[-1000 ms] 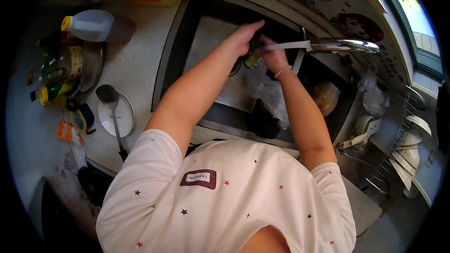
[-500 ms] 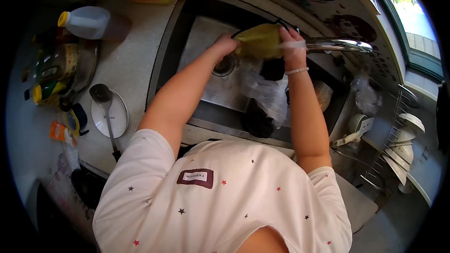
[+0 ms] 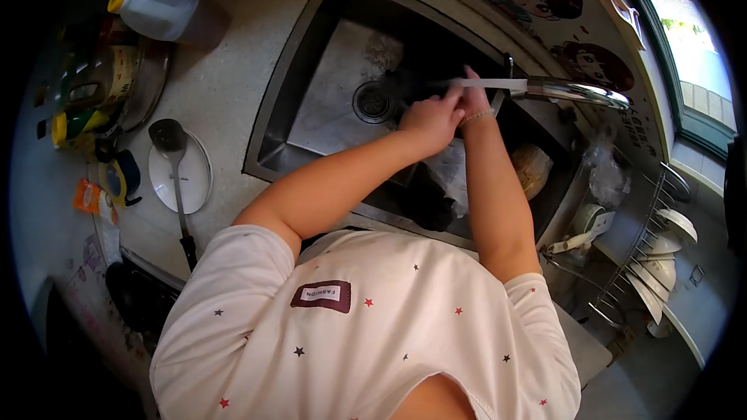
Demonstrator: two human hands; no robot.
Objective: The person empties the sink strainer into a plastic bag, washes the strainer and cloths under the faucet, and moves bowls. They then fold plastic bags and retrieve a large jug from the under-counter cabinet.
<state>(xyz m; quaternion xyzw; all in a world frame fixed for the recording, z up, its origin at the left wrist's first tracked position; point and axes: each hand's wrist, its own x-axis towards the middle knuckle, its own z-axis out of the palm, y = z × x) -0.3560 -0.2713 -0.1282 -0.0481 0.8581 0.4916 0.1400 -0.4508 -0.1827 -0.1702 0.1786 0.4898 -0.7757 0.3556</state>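
My left hand is closed against my right hand, which wears a beaded bracelet, beside the water stream over the sink. A dark, blurred item extends left from between the hands; its shape and material cannot be made out. No yellow cloth shows. Below the hands lie a crumpled clear plastic bag and a black bundle. The round drain lies left of the hands.
The tap reaches in from the right. A dish rack with bowls stands at right. On the left are a yellow-capped jug, several bottles, and a spatula on a white lid.
My hands, spread apart with a yellow cloth stretched between them half a second ago, have come together. The left hand has moved right, and the yellow cloth no longer shows.
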